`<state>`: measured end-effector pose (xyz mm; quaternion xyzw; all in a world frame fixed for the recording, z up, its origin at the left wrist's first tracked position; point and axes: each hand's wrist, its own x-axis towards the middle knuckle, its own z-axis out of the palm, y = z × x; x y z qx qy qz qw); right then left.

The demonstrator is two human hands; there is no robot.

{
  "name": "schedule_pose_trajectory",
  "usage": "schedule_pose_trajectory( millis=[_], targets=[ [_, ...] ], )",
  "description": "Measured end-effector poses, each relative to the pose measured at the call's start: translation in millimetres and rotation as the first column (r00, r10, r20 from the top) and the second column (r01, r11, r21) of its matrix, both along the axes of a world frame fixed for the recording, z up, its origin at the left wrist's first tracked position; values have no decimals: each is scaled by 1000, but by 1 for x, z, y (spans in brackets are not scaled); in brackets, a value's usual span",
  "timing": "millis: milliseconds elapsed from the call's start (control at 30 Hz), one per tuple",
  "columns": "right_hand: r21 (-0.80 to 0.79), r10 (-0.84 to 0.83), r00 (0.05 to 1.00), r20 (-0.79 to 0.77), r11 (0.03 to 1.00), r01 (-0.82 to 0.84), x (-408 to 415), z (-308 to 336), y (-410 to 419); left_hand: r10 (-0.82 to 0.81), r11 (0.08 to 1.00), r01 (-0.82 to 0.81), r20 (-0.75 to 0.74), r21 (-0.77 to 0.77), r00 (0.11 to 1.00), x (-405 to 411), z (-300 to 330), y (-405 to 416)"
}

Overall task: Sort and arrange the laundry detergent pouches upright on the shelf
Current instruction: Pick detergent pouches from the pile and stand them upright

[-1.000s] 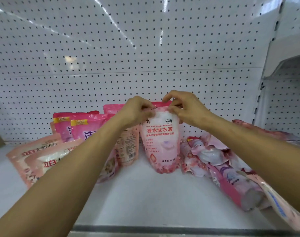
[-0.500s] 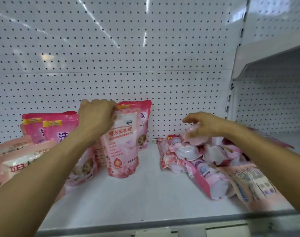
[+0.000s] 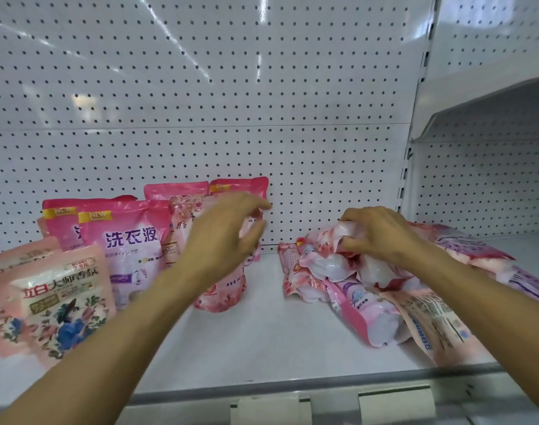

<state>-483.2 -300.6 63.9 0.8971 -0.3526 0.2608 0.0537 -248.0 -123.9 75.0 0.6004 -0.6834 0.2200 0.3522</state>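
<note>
Down at the front lip of the shelf (image 3: 262, 384), two blank price-tag holders (image 3: 395, 404) sit side by side, and a broad white stretch of shelf lies bare between the two arms. Since half a second ago the left hand (image 3: 223, 237) has let go of the rose-print pouch (image 3: 222, 297); its fingers now spread loosely, holding nothing, hovering just in front of that pouch, which stands upright on its own. The right hand (image 3: 377, 233) has dropped onto the jumbled pile of pouches (image 3: 363, 308) on the right and now curls its fingers round the top pouch (image 3: 335, 233), gripping it.

At near left, two pale floral pouches (image 3: 59, 302) lean toward the shelf front. Behind them stand magenta pouches (image 3: 130, 243) marked NEW, and further back two more pink pouches (image 3: 239, 187) rest against the pegboard back wall (image 3: 200, 87). The pile sprawls flat and overlapping toward the right front edge, crowding that side. Beyond it, an upright post (image 3: 410, 167) divides off the neighbouring bay.
</note>
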Motion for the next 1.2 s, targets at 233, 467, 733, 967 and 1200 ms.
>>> schedule_pose_trajectory(
  millis=[233,467,733,967,1200],
  targets=[
    [63,191,919,344,972,-226,-25,-29,40,212,821,469,-936,326,280,-41,-56,-62],
    [119,369,917,152,914,-388,-54,-52,58,280,893,437,-894,108,-350,-46,-72,-111],
    [130,96,777,622,966,-224,-80,-34,28,62,970,243,-932,-29,-357,-43,-63,-102],
    [333,-15,818,575,918,-218,-99,-36,7,-239,935,209,-943,-287,-230,-44,-26,-59],
    [377,-27,954,298,922,-91,-105,-46,41,-315,922,238,-949,-306,1,-48,-38,-27]
  ],
)
